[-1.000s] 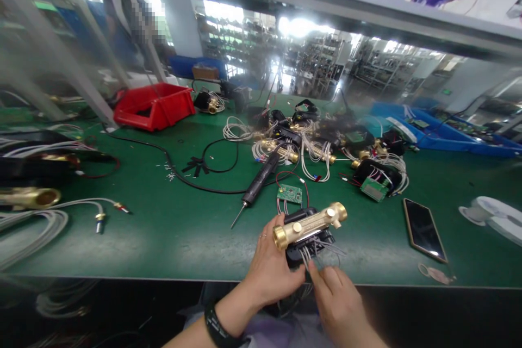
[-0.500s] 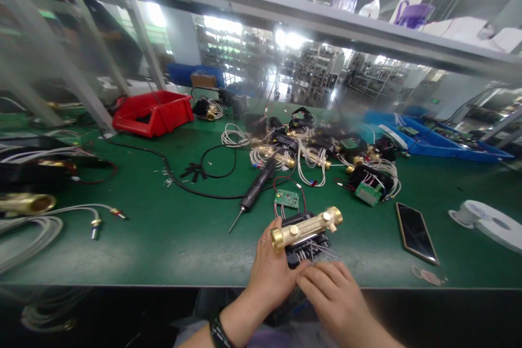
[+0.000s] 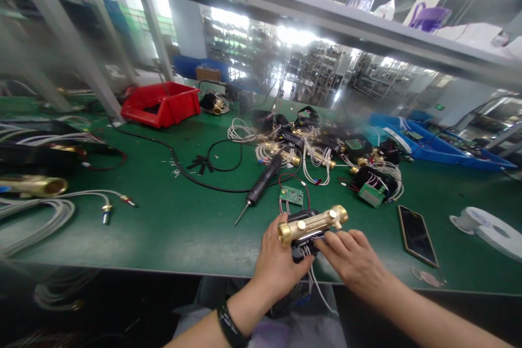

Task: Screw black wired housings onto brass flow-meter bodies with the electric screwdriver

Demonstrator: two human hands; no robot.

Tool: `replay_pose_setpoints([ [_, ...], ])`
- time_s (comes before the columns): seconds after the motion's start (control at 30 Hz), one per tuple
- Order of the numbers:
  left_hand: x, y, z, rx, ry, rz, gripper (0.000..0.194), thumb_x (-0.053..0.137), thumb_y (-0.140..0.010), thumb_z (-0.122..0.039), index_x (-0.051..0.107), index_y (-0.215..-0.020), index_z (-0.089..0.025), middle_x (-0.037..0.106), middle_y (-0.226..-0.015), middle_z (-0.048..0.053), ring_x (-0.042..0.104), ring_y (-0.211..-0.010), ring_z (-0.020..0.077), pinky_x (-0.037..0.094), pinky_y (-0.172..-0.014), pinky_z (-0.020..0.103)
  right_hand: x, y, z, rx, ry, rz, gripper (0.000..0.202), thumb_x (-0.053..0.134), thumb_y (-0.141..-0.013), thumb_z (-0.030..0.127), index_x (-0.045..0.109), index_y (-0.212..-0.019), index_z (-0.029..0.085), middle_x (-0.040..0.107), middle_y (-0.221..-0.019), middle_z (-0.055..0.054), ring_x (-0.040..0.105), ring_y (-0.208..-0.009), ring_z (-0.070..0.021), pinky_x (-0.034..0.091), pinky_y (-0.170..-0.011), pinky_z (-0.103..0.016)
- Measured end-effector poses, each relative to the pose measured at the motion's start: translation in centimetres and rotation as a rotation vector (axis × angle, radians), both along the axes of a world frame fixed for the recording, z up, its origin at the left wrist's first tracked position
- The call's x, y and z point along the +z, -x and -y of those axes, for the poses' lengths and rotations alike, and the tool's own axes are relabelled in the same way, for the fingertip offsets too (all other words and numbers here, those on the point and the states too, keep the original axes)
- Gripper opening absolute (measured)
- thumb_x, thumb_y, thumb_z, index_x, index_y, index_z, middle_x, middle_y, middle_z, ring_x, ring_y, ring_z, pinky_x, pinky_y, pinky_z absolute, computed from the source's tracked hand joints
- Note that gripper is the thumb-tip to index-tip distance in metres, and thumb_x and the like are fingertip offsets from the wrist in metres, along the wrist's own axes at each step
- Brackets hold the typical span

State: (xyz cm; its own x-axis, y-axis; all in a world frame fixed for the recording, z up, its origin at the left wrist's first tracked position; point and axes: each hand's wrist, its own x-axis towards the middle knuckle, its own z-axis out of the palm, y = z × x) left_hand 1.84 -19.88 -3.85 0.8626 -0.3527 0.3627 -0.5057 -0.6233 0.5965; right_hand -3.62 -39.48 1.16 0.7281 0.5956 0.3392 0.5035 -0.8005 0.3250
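One threaded brass tube lies atop a black plastic housing near the front edge of the green bench. The left hand clamps the housing; the right hand touches it, finger closure not discernible.

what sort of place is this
Likely a factory assembly workshop: a screwdriver on a green bench, a circuit board near a brass pipe, and racks behind.

A smartphone lies flat on the right part of the green tabletop. A white spool lies to its right. A red bin stands at the rear left, with a brown box beyond it. The overhead shelf spans the tabletop and carries a purple cup.
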Motion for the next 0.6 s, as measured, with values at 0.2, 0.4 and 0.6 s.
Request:
replay_pose_setpoints([
  [0.2,0.1,-0.1,0.1,-0.007,-0.024,-0.015,0.084,0.071,-0.068,-0.035,0.029,-0.138,-0.014,0.038,-0.139,0.016,0.036,-0.131,0.0306,0.033,-0.109,0.048,0.7,-0.3,-1.4,-0.074,0.169,0.081,0.018,0.048,-0.085,0.011,0.064,-0.091,0.015,0.050,-0.076,-0.005,0.041,-0.070,-0.0220,0.029,-0.062,-0.037],
  [0.4,0.0,0.0,0.0,0.002,-0.041,-0.014,0.085,0.072,-0.068,-0.036,0.029,-0.137,-0.013,0.038,-0.138,0.016,0.035,-0.131,0.0304,0.034,-0.109,0.047,1.8,-1.5,-1.1,-0.109,0.304,0.048,0.015,0.052,-0.083,0.011,0.065,-0.091,0.008,0.055,-0.090,-0.013,0.045,-0.081,-0.0263,0.030,-0.064,-0.038],
  [0.6,-0.2,0.0,0.0,0.004,-0.031,0.014,0.087,0.071,-0.068,-0.034,0.026,-0.139,-0.013,0.036,-0.139,0.016,0.034,-0.131,0.0305,0.033,-0.109,0.047,1.2,-0.5,-1.2,-0.259,0.088,-0.071,0.007,0.067,-0.080,0.021,0.064,-0.084,0.017,0.055,-0.082,-0.006,0.044,-0.076,-0.0233,0.028,-0.064,-0.036],
])
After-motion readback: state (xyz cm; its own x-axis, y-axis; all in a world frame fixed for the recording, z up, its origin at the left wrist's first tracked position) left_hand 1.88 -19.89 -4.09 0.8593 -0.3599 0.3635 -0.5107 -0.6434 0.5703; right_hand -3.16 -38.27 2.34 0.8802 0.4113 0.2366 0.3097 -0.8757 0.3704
